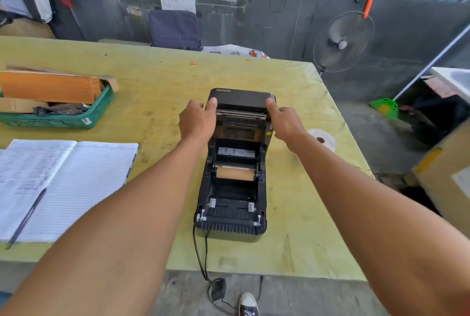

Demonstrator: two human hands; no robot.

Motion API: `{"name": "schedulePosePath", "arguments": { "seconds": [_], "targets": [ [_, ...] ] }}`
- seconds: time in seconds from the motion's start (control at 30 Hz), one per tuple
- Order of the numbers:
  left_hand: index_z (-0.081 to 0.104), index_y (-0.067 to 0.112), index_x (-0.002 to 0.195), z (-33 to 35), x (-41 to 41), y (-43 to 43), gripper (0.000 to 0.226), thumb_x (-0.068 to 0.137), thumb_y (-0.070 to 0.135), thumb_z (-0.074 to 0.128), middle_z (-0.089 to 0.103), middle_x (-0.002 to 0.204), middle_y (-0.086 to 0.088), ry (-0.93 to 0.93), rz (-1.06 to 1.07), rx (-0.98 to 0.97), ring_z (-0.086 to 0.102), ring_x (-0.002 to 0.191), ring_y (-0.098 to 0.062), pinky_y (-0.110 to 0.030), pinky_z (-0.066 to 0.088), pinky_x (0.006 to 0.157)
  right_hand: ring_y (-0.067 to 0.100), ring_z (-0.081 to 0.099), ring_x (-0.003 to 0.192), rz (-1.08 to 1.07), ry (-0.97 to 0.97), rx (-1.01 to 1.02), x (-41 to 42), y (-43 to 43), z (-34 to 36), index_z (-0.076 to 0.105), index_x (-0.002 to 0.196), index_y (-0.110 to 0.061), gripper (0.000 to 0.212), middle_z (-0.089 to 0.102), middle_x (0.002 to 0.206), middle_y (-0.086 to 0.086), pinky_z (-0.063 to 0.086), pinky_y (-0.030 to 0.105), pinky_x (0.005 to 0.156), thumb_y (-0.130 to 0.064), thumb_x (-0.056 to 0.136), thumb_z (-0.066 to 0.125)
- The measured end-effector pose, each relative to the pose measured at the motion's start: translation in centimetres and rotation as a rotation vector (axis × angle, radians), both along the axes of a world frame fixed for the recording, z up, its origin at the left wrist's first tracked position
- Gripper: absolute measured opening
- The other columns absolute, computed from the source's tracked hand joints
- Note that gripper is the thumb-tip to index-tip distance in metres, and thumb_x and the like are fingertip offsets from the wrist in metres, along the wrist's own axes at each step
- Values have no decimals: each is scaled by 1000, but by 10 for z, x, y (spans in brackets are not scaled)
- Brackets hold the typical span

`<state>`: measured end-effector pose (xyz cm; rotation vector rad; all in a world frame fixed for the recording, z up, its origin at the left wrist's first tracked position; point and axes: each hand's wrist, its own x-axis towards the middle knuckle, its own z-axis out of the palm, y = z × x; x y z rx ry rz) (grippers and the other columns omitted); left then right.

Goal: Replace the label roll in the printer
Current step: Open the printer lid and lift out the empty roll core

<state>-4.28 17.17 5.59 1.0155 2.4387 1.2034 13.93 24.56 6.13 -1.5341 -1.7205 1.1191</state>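
Note:
A black label printer [232, 224] stands in the middle of the yellow-green table [292, 252] with its lid [243, 100] swung up and back. Inside the bay sits a bare brown cardboard core [235, 173] on its spindle. My left hand [197, 119] grips the lid's left side, thumb on its top edge. My right hand [284, 121] holds the lid's right side the same way. A white label roll [322, 139] lies flat on the table just right of the printer, partly hidden behind my right forearm.
An open lined notebook [76, 183] with a pen [25, 219] lies at the left. A green basket [61, 119] of cardboard and envelopes is at the far left. The printer's cable [201, 259] hangs over the near edge. A cardboard box [447, 180] and a fan [343, 42] stand at the right.

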Motion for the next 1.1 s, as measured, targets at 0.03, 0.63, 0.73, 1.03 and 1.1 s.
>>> {"name": "schedulePosePath", "arguments": {
  "seconds": [0.03,0.63,0.73,1.03,1.1],
  "targets": [
    [63,2,102,-2,-3,-6,53,95,49,41,67,100,-19,-41,-6,25,54,67,-27,-32,27,48,17,43,62,4,-21,7,2,-6,-3,51,88,-8,55,45,68,-1,40,35,65,-60,98,37],
    [62,10,116,-94,-4,-49,45,75,12,80,65,105,-11,163,-555,-449,59,85,-25,-32,45,72,10,60,48,454,-600,-39,21,-40,-92,50,139,-15,60,61,68,-2,44,24,47,-24,86,76],
    [65,11,116,-102,-6,-43,43,76,14,81,66,110,-12,154,-565,-427,62,93,-28,-35,50,82,15,60,53,486,-607,-61,15,-33,-102,56,132,-17,54,60,66,-2,47,26,50,-25,83,78],
    [69,16,107,-89,-19,-45,26,84,27,73,65,95,-1,78,-634,-342,58,84,-19,-30,40,71,18,58,70,380,-417,-101,23,-31,-81,61,129,-17,52,61,84,-1,49,26,58,-29,82,79],
    [68,14,97,-76,-17,-48,23,89,36,64,64,88,-1,17,-604,-289,59,79,-20,-31,41,65,16,59,72,306,-269,-163,29,-37,-63,61,128,-23,49,60,85,-1,51,24,53,-33,83,78]
  ]
}}
